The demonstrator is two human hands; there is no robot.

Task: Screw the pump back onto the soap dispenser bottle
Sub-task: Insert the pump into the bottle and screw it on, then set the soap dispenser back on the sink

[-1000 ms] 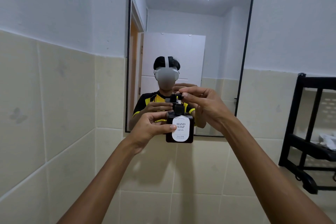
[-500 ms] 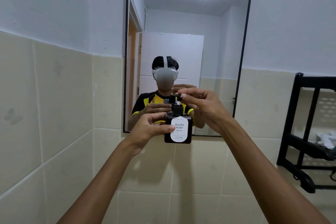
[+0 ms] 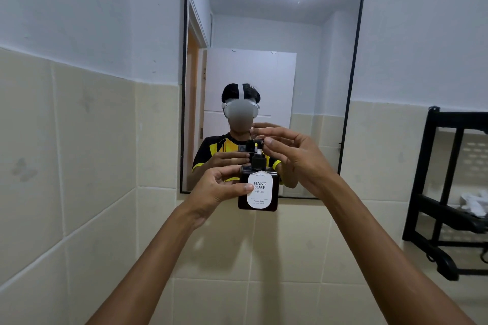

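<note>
Two hands on the job, both raised in front of the mirror [image 3: 272, 34], nothing resting on any surface. Left hand [image 3: 214, 190] clenched round the side of the soap bottle [image 3: 258, 190], thumb across the white label; bottle upright, held in mid-air level w/ the mirror's bottom edge. Right hand [image 3: 293, 155] pinches the pump [image 3: 254, 149] at its head w/ thumb and fingertips; pump sits on the bottle neck, spout pointing left.

Change vs. half a sec ago: bottle and both grips in much the same pose, right-hand fingers only slightly re-set on the pump head. No clear rotation seen.

Assessment: pump is seated and threading prob. under way or near done; collar tightness can't be judged from here. Black rack [image 3: 449, 192] at right not involved.
</note>
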